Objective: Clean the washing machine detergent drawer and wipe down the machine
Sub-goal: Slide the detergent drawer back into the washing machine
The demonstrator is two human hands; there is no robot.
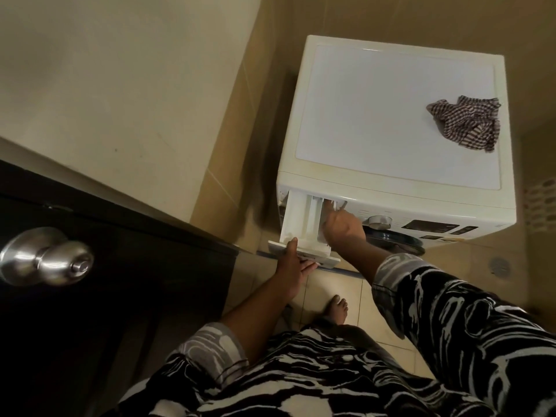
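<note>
The fingertips of the right hand [343, 228] are hidden inside the detergent drawer [296, 218], and markings on the control panel [436, 227] are too small to read.

We see the white washing machine [391, 109] at right, its detergent drawer [298, 218] pulled well out toward us (white compartments showing), a crumpled checked cloth [464, 123] on its top's right side.
</note>
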